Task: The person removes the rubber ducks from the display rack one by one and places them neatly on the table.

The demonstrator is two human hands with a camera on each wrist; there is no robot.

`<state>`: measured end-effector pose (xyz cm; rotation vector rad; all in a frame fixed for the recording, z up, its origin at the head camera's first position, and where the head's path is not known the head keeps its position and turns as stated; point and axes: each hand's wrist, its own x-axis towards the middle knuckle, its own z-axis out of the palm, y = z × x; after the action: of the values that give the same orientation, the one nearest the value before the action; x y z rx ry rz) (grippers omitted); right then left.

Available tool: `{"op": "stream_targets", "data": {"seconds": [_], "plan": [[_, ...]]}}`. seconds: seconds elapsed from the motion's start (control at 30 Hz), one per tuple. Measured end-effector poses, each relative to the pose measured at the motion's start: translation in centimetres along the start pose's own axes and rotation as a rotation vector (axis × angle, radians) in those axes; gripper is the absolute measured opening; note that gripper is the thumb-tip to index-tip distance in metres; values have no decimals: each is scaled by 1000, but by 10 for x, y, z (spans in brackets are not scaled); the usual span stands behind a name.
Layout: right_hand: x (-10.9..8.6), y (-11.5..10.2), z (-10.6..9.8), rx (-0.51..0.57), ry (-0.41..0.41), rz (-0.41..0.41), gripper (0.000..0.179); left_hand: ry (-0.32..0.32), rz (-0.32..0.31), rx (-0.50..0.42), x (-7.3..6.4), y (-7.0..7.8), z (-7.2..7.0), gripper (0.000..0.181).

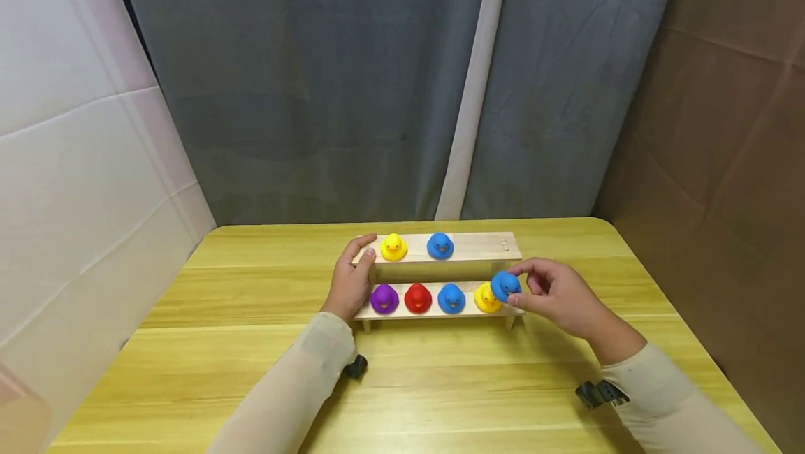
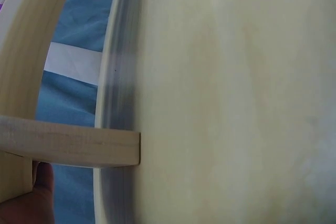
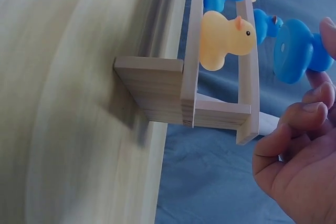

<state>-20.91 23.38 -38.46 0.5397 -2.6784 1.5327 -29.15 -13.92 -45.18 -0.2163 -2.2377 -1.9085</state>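
Note:
A two-tier wooden stand (image 1: pixel 481 247) holds several rubber ducks. My left hand (image 1: pixel 348 283) grips the stand's left end, the thumb near the upper board. With thumb and fingers my right hand (image 1: pixel 562 298) pinches a blue rubber duck (image 1: pixel 505 287) at the stand's right end. From the right wrist, this duck (image 3: pixel 294 51) shows its flat underside, raised off the boards. In the head view it partly covers a yellow duck (image 1: pixel 486 298) on the lower board. Left of that sit a blue duck (image 1: pixel 451 299), a red duck (image 1: pixel 418 299) and a purple duck (image 1: pixel 384 299).
On the upper board sit a yellow duck (image 1: pixel 393 248) and a blue duck (image 1: pixel 440 246). The stand rests on a wood-grain table (image 1: pixel 434 387). A grey curtain (image 1: pixel 314 91) hangs behind it, with a white cloth wall on the left and a brown one on the right.

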Motion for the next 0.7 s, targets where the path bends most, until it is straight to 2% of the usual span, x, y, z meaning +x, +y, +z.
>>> {"op": "stream_targets", "data": {"seconds": [0.4,0.7], "plan": [[-18,6,5,27,-33,-19,35,3,2,8,0,0,-1,36],[-26,12,12,65,-45,9,36,6,2,6,0,-1,0,36]]}}
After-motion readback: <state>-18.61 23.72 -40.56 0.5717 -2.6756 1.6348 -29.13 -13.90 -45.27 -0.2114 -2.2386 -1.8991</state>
